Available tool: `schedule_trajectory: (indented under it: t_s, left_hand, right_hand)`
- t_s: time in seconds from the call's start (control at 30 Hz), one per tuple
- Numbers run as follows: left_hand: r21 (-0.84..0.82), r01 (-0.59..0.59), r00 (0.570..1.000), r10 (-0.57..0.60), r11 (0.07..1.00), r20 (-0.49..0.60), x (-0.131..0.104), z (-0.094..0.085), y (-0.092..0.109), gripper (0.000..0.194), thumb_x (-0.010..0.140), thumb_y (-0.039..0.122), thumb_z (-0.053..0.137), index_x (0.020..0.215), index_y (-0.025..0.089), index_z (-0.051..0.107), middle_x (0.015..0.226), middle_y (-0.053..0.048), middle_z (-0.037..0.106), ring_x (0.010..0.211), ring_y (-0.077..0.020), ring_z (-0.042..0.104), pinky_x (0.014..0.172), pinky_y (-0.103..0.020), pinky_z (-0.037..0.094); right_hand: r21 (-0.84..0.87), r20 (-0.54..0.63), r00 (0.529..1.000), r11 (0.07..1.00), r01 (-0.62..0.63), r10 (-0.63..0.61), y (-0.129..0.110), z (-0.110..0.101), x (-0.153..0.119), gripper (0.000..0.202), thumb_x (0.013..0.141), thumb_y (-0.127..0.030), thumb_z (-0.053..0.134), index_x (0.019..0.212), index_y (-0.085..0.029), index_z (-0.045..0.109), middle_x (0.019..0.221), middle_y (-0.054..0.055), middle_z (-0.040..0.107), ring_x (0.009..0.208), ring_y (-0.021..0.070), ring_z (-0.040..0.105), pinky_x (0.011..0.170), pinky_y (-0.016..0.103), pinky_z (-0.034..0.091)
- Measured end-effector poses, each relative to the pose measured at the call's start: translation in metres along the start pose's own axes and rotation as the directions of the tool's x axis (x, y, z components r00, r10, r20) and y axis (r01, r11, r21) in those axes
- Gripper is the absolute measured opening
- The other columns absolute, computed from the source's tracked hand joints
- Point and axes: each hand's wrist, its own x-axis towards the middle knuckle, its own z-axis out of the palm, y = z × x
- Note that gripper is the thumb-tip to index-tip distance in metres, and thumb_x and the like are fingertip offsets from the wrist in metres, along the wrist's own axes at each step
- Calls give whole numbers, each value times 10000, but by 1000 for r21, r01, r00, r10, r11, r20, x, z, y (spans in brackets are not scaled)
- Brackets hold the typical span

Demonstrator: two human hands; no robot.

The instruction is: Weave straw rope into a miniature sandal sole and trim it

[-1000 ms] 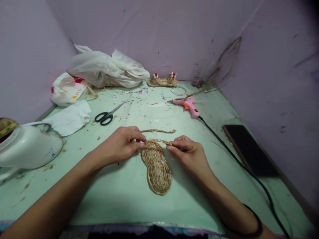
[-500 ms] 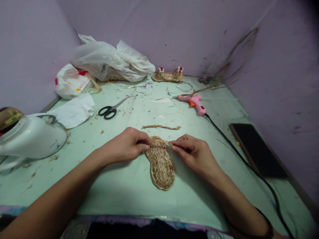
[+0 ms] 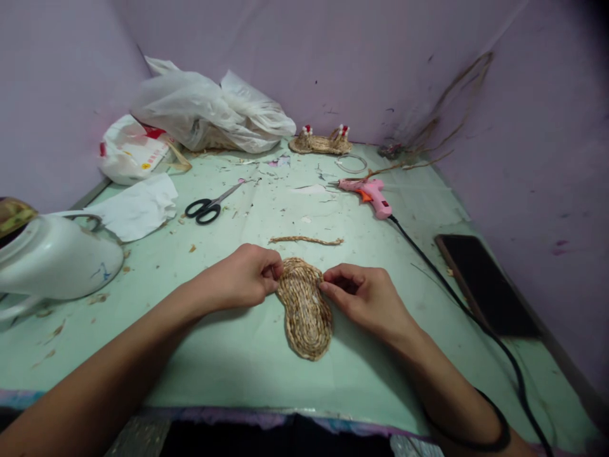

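Observation:
A braided straw sole shape [image 3: 307, 311] lies flat on the pale green table, narrower at its waist. My left hand [image 3: 252, 276] pinches its upper left edge between thumb and fingers. On the other side, my right hand [image 3: 364, 292] has its thumb and forefinger closed on the upper right edge. Just beyond the sole lies a short braided straw cord [image 3: 306, 240], touched by neither hand.
Black-handled scissors [image 3: 209, 206], a white pitcher [image 3: 71, 257] and white plastic bags [image 3: 209, 114] stand left. A pink glue gun [image 3: 373, 193] with black cable and a phone [image 3: 485, 285] lie right. A beaded straw piece [image 3: 321, 145] sits at the back.
My right hand has moved slightly left and in against the sole's edge. The strand end it held out from the sole now lies along the edge. The view has shifted a little.

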Motion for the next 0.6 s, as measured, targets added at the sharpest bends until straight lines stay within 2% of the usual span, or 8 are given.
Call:
schedule_trajectory:
  t_s: [0.2, 0.33, 0.47, 0.6]
  left_hand:
    - [-145, 84, 995, -76, 986, 60, -1, 0, -5, 85, 668, 157, 468, 731, 153, 524, 550, 19, 528, 497, -125, 546, 432, -205, 368]
    - [-102, 86, 996, -82, 991, 41, -1, 0, -6, 128, 646, 120, 451, 741, 155, 530, 594, 8, 547, 498, -126, 554, 421, -207, 373]
    - [-47, 99, 995, -100, 994, -18, 0, 3, -4, 102, 641, 109, 451, 690, 153, 529, 527, 20, 533, 458, -118, 538, 420, -210, 367]
    - [-42, 93, 995, -94, 995, -32, 1, 4, -3, 88, 637, 98, 459, 658, 155, 522, 489, 23, 540, 464, -120, 543, 437, -213, 381]
  right_hand:
    - [19, 1, 999, 999, 32, -32, 2, 2, -1, 102, 734, -223, 571, 757, -172, 657, 666, 22, 676, 575, 143, 601, 537, 252, 476]
    - [-27, -10, 998, 998, 54, -54, -2, 3, -3, 86, 726, -193, 575, 750, -180, 657, 652, 13, 676, 575, 145, 610, 553, 257, 481]
    - [3, -7, 1000, 1000, 29, -29, -3, 4, -3, 83, 727, -195, 573, 741, -178, 654, 649, 19, 680, 574, 150, 618, 550, 259, 489]
    - [-29, -68, 997, 999, 33, -35, 0, 6, -3, 86, 705, -208, 598, 750, -180, 665, 674, 31, 690, 598, 167, 629, 573, 282, 498]
